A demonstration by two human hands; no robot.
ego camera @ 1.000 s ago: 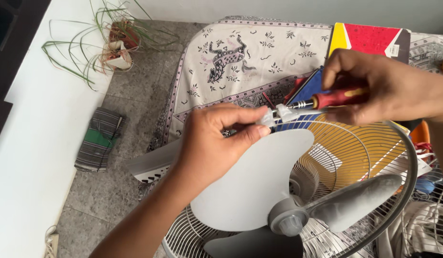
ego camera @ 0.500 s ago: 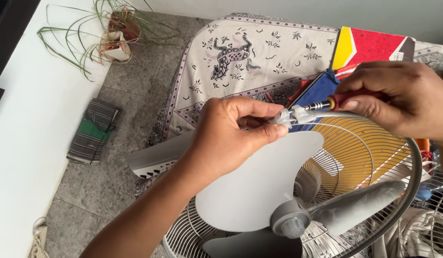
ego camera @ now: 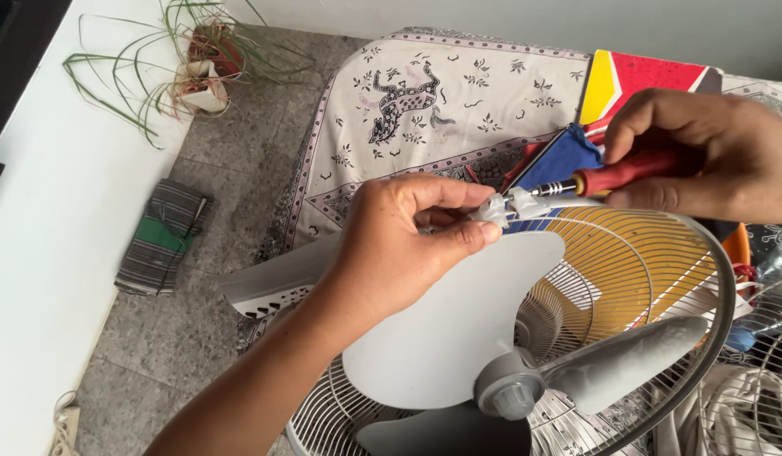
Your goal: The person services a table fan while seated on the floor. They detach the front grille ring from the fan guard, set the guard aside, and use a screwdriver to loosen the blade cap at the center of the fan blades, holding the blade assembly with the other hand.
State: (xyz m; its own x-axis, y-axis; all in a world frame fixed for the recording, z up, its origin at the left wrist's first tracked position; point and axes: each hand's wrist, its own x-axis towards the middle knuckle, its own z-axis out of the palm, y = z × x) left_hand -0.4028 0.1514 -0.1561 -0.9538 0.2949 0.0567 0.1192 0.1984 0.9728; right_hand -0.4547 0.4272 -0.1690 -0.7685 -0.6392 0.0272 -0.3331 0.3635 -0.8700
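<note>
At the centre of the frame the left hand (ego camera: 408,245) pinches a small white clip (ego camera: 495,209) between thumb and fingertips, on the upper rim of the fan guard (ego camera: 703,253). From the upper right the right hand (ego camera: 711,156) is closed around the red handle of a screwdriver (ego camera: 614,179), whose metal tip meets the clip. Below the hands lie the grey fan blades (ego camera: 458,329) and their hub (ego camera: 511,393), with the white rear grille (ego camera: 332,418) at the bottom. A patterned cloth (ego camera: 441,93) covers the stone floor (ego camera: 154,338) behind the fan. A potted plant (ego camera: 201,72) stands at the upper left, and a folded striped cloth (ego camera: 165,236) lies at the left by the white wall (ego camera: 45,253).
</note>
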